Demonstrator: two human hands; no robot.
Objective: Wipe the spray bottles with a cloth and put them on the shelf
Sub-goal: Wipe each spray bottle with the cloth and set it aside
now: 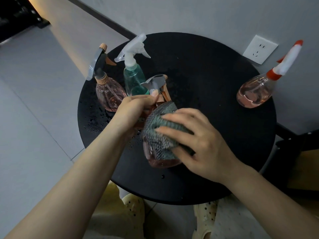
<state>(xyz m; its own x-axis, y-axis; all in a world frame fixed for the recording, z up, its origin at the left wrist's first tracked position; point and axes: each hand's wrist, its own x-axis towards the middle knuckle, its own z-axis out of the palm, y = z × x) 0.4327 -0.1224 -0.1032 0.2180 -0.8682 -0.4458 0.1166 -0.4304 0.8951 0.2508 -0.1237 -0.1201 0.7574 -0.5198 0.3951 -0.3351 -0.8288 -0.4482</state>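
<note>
Over a round black table [215,80], my left hand [133,109] grips the neck of a pink spray bottle [155,159] with a grey trigger head. My right hand [198,144] presses a grey-green textured cloth [160,128] against that bottle's body. Three other spray bottles stand on the table: a pink one with a grey head [108,94] at the left, a green one with a clear white head [134,80] beside it, and a pink one with a red and white head [255,92] at the right edge.
Water droplets [96,118] spot the table's left side. A white wall socket [259,49] sits on the grey wall behind. Dark furniture [296,147] stands at the right, close to the table. My feet in pale clogs [134,204] show below the table edge.
</note>
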